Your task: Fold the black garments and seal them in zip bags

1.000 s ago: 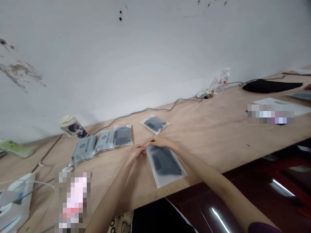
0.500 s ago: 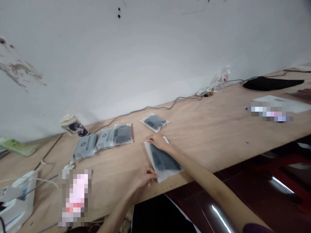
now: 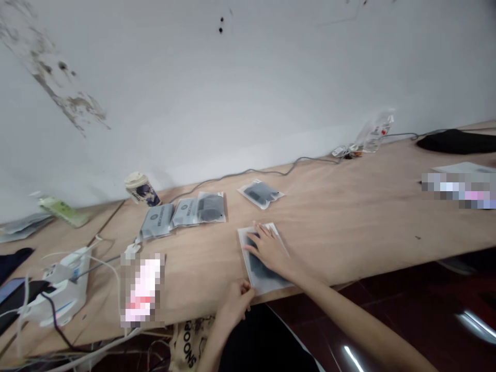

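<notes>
A frosted plastic bag (image 3: 273, 284) with something dark inside lies flat near the table's front edge. My right hand (image 3: 269, 250) rests palm down on it, fingers spread across its upper part. At the bag's lower left corner, my left hand (image 3: 235, 302) has its fingers curled, with thumb and forefinger pinched at the corner. Farther back lies another frosted bag (image 3: 261, 193) holding a dark item. To the left, a bag with a dark item (image 3: 211, 207) lies beside two grey printed packages (image 3: 186, 212) in clear wrapping.
A paper cup (image 3: 141, 190) stands by the wall near a grey cable (image 3: 248, 171). On the left are a white power strip (image 3: 65, 289), a green bottle (image 3: 64, 211) and a blurred-out pink object (image 3: 143, 289). A clear plastic bottle (image 3: 377, 135) and black cloth (image 3: 457, 141) lie at the right.
My right hand has gone from holding the bag's upper edge to lying spread over its upper part. My left hand stays at the lower left corner. The camera view has turned left.
</notes>
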